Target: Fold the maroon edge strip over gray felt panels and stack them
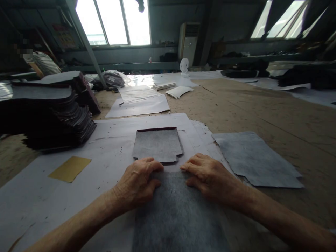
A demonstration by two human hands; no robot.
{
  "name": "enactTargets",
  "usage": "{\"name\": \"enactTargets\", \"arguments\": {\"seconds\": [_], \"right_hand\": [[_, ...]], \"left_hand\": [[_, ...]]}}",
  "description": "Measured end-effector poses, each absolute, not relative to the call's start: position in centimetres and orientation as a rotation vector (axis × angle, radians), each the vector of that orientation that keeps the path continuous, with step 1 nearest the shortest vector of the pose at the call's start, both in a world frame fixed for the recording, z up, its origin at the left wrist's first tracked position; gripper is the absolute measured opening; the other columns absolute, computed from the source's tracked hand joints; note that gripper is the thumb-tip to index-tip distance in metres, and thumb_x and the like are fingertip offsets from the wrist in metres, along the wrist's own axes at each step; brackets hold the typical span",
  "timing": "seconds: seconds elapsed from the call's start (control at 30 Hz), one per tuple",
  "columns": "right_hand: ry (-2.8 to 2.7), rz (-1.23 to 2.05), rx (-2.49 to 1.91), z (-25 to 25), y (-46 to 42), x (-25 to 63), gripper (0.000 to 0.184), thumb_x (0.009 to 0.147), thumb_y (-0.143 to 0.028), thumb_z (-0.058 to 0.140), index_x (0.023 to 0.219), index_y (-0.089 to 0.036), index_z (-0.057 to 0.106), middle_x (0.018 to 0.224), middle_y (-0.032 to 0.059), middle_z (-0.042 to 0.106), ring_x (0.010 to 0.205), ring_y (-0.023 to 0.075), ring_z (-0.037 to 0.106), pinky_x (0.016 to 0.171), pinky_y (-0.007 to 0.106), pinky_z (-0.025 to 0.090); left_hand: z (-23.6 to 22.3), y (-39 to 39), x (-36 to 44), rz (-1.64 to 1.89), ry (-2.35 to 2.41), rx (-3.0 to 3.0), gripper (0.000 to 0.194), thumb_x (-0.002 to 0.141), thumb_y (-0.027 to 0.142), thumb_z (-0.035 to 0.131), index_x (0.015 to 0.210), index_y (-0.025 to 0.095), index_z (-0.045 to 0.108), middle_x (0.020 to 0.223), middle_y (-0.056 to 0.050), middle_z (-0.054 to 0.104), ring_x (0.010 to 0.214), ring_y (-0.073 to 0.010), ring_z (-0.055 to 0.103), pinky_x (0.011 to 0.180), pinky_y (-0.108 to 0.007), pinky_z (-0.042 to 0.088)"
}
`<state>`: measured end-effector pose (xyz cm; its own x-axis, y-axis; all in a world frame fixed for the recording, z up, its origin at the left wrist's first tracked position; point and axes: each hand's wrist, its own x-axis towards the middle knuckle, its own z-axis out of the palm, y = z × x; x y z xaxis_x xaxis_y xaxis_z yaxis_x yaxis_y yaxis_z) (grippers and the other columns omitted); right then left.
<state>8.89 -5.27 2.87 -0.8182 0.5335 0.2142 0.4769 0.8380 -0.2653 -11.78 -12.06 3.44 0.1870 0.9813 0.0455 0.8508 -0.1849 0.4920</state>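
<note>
A grey fabric piece [178, 213] lies in front of me on the white paper, with small dark marks near its far edge. My left hand [140, 180] pinches that edge at its left corner, thumb below and fingers above. At the right corner my right hand [206, 175] grips the same edge in the same way. Just beyond my fingertips sits a small stack of grey pieces [157, 143] with a dark red strip along its far side. To the right, another grey fabric piece [257, 157] lies flat, partly over the paper's edge.
A tall stack of dark pieces [60, 119] stands at the left. A yellow-brown card [70, 169] lies before it on the white paper [105, 161]. Farther back are white sheets [139, 106], a small white fan [184, 68] and dark cloth [307, 77]. A person [46, 63] is at the far left.
</note>
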Motion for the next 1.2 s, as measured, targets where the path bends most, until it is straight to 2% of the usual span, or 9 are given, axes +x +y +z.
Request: {"name": "enactTargets", "arguments": {"seconds": [0.1, 0.2, 0.33, 0.47, 0.67, 1.0, 1.2], "right_hand": [[-2.717, 0.336, -0.777, 3.0, -5.2, 8.9, 0.027, 0.066, -0.009, 0.07, 0.091, -0.017, 0.066, 0.081, 0.0044, 0.06, 0.079, 0.0164, 0.054, 0.07, 0.029, 0.046], [-2.654, 0.363, -0.711, 2.6, -5.2, 9.3, 0.022, 0.068, -0.006, 0.066, 0.087, -0.017, 0.066, 0.078, 0.0038, 0.059, 0.077, 0.0155, 0.053, 0.069, 0.028, 0.045], [-2.597, 0.309, -0.555, 2.0, -5.4, 9.7, 0.018, 0.078, -0.007, 0.055, 0.089, -0.016, 0.066, 0.076, 0.0054, 0.057, 0.074, 0.0152, 0.05, 0.065, 0.028, 0.043], [-2.63, 0.191, -0.423, 1.9, -5.5, 10.0, 0.024, 0.083, -0.006, 0.044, 0.09, -0.015, 0.064, 0.075, 0.0054, 0.056, 0.071, 0.0145, 0.046, 0.062, 0.028, 0.041], [-2.765, 0.126, -0.289, 2.4, -5.5, 10.2, 0.03, 0.088, -0.005, 0.032, 0.097, -0.013, 0.06, 0.08, 0.0074, 0.055, 0.077, 0.0161, 0.046, 0.067, 0.031, 0.044], [-2.858, 0.026, -0.251, 2.6, -5.5, 10.4, 0.028, 0.092, -0.011, 0.031, 0.099, -0.01, 0.059, 0.083, 0.0083, 0.056, 0.077, 0.017, 0.044, 0.07, 0.033, 0.044], [-2.891, 0.043, -0.27, 3.0, -5.1, 10.4, 0.029, 0.091, -0.01, 0.032, 0.098, -0.011, 0.06, 0.082, 0.0074, 0.056, 0.077, 0.0164, 0.044, 0.07, 0.032, 0.042]], "left_hand": [[2.8, -12.3, -12.2, 0.585, 1.646, 2.271, 0.039, 0.069, 0.007, 0.056, 0.105, 0.02, 0.061, 0.086, -0.004, 0.058, 0.079, -0.0188, 0.053, 0.073, -0.037, 0.046], [1.9, -12.3, -12.6, 0.777, 1.524, 2.415, 0.029, 0.076, 0.008, 0.05, 0.096, 0.022, 0.065, 0.083, -0.004, 0.057, 0.076, -0.0168, 0.051, 0.07, -0.036, 0.045], [1.3, -12.1, -13.0, 0.912, 1.345, 2.577, 0.028, 0.08, 0.006, 0.046, 0.095, 0.02, 0.065, 0.08, -0.004, 0.056, 0.073, -0.0151, 0.05, 0.066, -0.032, 0.044], [1.5, -12.2, -13.0, 0.872, 1.202, 2.701, 0.03, 0.08, 0.003, 0.04, 0.097, 0.015, 0.062, 0.08, -0.006, 0.055, 0.072, -0.0145, 0.047, 0.064, -0.03, 0.045], [1.5, -12.6, -13.1, 0.707, 1.184, 2.737, 0.034, 0.077, 0.0, 0.038, 0.103, 0.011, 0.057, 0.085, -0.008, 0.053, 0.077, -0.0167, 0.045, 0.068, -0.033, 0.045], [1.4, -12.7, -12.9, 0.585, 1.187, 2.797, 0.031, 0.081, 0.002, 0.035, 0.104, 0.01, 0.055, 0.085, -0.008, 0.052, 0.076, -0.0176, 0.044, 0.069, -0.035, 0.043], [1.0, -12.7, -13.2, 0.694, 1.162, 2.745, 0.032, 0.08, 0.0, 0.037, 0.105, 0.011, 0.055, 0.088, -0.008, 0.052, 0.077, -0.0175, 0.045, 0.069, -0.034, 0.043]]}}
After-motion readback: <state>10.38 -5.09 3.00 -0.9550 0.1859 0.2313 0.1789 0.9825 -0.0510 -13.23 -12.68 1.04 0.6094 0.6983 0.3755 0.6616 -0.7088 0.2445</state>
